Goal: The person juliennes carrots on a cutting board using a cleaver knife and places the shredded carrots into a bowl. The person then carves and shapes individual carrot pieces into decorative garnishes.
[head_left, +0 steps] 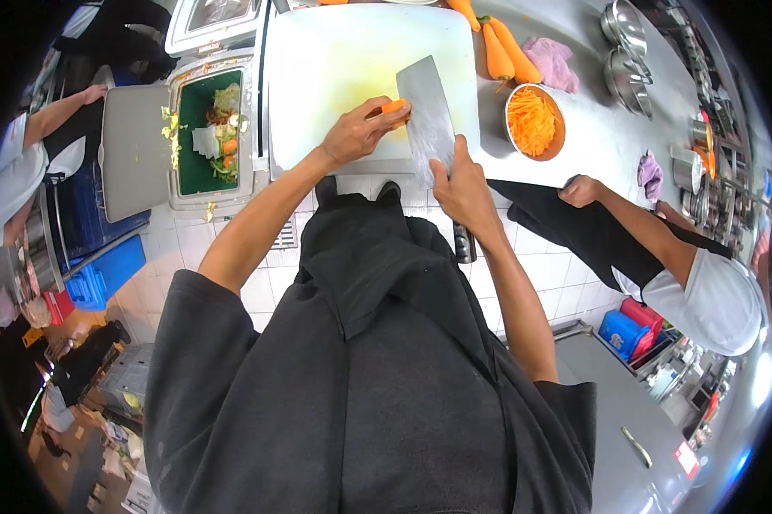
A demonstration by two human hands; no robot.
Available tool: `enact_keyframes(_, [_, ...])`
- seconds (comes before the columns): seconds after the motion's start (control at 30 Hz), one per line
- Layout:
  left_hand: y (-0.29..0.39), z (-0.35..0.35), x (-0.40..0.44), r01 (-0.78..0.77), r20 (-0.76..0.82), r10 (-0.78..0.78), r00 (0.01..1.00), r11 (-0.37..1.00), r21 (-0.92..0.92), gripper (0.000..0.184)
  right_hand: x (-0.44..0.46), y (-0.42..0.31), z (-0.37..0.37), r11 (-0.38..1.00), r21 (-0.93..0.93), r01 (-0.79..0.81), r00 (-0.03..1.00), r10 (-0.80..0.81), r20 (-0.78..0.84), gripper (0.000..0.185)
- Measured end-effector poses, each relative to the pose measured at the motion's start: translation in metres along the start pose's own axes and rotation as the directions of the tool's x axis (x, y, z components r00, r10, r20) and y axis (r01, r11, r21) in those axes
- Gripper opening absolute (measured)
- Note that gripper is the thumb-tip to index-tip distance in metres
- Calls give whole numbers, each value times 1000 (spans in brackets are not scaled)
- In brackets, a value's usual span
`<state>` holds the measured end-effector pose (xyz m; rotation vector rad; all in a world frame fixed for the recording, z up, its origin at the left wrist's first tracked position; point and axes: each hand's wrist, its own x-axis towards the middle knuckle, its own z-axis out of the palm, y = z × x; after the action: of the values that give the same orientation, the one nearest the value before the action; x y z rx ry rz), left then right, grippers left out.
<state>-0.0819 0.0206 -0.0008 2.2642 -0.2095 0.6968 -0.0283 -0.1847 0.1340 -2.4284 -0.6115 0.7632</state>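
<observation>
My left hand (351, 135) pinches a short orange piece of carrot (394, 106) over the front part of a white cutting board (334, 51). In my right hand (468, 195) is the black handle of a cleaver (427, 111). Its broad blade stands tilted beside the carrot piece, close to my left fingertips; whether they touch I cannot tell. To the right of the board, a metal bowl (560, 135) holds carrot shreds (531, 122). Whole carrots (498, 58) lie behind that bowl, along the board's right edge.
Left of the board stands an open bin (175, 176) with vegetable scraps and a raised grey lid (136, 154). A pink cloth (551, 64) and metal bowls (625, 77) are on the right-hand counter. One person's hand (581, 191) is close on the right; another person's hand (95, 92) is by the lid.
</observation>
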Motion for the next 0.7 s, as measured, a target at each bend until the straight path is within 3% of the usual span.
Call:
enact_keyframes(0.13, [-7, 5, -7, 15, 36, -15, 999, 1000, 0, 48, -5, 4, -3, 999, -26, 24, 1000, -24, -5, 55])
enact_keyframes(0.23, [-5, 5, -9, -11, -13, 11, 1000, 999, 36, 49, -7, 7, 0, 999, 9, 39, 999, -39, 0, 54])
enact_keyframes(0.3, [-2, 6, -7, 21, -112, -25, 993, 999, -35, 49, -6, 3, 1, 1000, -3, 6, 1000, -6, 3, 55])
enact_keyframes(0.63, [-2, 6, -8, 99, -41, -100, 994, 995, -17, 48, 6, 8, -5, 998, -42, 42, 999, -42, 18, 59])
enact_keyframes(0.7, [-3, 5, -6, 85, -59, -84, 995, 996, 9, 50, 10, 0, -7, 999, 30, 16, 999, -18, 44, 52])
